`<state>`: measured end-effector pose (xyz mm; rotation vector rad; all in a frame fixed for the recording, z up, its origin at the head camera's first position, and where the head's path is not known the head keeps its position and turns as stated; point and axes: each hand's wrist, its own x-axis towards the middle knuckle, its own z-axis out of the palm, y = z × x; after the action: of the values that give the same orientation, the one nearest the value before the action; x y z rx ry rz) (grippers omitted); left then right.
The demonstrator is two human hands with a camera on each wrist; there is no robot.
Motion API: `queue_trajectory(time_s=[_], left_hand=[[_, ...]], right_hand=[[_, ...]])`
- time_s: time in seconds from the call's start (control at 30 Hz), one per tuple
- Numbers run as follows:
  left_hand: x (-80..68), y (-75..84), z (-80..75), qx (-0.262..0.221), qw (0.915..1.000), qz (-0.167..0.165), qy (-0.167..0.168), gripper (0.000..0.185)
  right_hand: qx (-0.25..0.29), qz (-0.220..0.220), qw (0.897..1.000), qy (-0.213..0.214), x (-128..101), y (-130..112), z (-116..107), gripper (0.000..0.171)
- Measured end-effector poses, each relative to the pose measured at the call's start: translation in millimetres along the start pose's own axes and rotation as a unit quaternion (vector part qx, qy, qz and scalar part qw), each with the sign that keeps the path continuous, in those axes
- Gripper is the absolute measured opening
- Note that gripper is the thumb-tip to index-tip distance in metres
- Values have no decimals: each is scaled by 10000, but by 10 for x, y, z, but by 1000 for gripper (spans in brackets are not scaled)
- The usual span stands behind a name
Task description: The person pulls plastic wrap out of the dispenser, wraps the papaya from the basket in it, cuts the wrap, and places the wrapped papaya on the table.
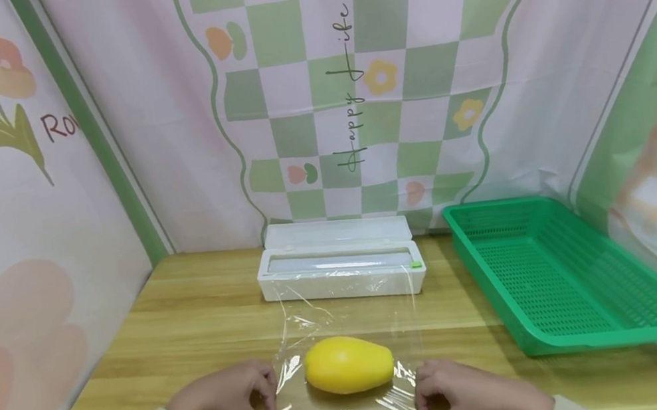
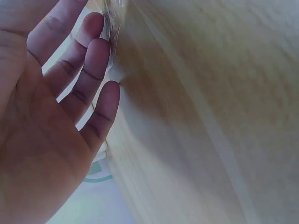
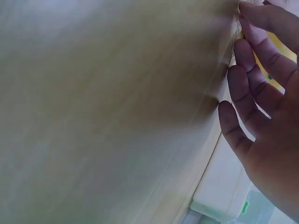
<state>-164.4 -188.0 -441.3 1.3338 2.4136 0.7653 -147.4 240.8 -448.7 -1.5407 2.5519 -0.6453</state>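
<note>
A yellow papaya [image 1: 348, 364] lies on its side near the front of the table, narrower end to the right. Clear plastic wrap [image 1: 358, 319] stretches from the white wrap dispenser [image 1: 343, 286] toward me and spreads around the papaya. Whether the film passes under or over the fruit I cannot tell for certain. On the papaya's left, my left hand [image 1: 237, 396] pinches the film's near left corner between thumb and forefinger. My right hand [image 1: 465, 391] pinches the near right corner the same way. Both hands are low at the tabletop, their other fingers loosely bent in the wrist views.
The dispenser's lid [image 1: 337, 232] stands open at the back, and a small green slider [image 1: 415, 264] sits at its right end. A green plastic basket [image 1: 494, 291] occupies the right side of the wooden table [image 1: 194, 299]. Printed curtains [image 1: 175, 114] enclose the back and sides.
</note>
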Motion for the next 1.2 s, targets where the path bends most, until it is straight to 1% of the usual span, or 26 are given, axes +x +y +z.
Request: queue_trajectory(time_s=[0.07, 0.17, 0.27, 0.4, 0.47, 0.53, 0.6, 0.67, 0.73, 0.83, 0.9, 1.07, 1.2], left_hand=[[6, -3, -8, 60, 9999, 114, 24, 11], [14, -3, -27, -22, 9999, 134, -11, 12], [21, 13, -54, -221, 9997, 34, -28, 15], [24, 61, -99, -549, 9983, -196, 15, 19], [36, 78, -122, -650, 9978, -142, 77, 21], [55, 87, -145, -700, 9974, 6, 164, 20], [81, 88, -166, -702, 9968, 228, 297, 20], [106, 86, -184, -715, 9957, 382, 453, 21], [127, 85, -201, -730, 9945, 428, 615, 21], [155, 81, -220, -805, 9923, 401, 852, 19], [171, 70, -223, -870, 9906, 347, 997, 18], [198, 29, -204, -945, 9867, 206, 1305, 18], [213, -4, -184, -972, 9850, 4, 1428, 17]], right_hand=[[100, -10, 9999, 22, 3, -2, -4, 15], [385, -6, 9993, 26, 0, -3, -13, 13], [646, 38, 9979, 77, -12, -10, -34, 14], [824, 49, 9964, 203, -23, -17, -78, 12], [898, -27, 9954, 321, -23, -9, -100, 12], [953, -124, 9943, 472, -23, 10, -116, 14], [1029, -189, 9924, 651, -22, 33, -128, 17], [1180, -110, 9899, 774, -25, 57, -135, 20], [1362, 52, 9869, 858, -29, 81, -139, 21], [1675, 355, 9806, 949, -31, 116, -139, 19], [1793, 486, 9773, 1018, -31, 136, -138, 18], [1874, 618, 9744, 1073, -20, 162, -140, 18], [2062, 724, 9710, 972, 8, 151, -156, 15]])
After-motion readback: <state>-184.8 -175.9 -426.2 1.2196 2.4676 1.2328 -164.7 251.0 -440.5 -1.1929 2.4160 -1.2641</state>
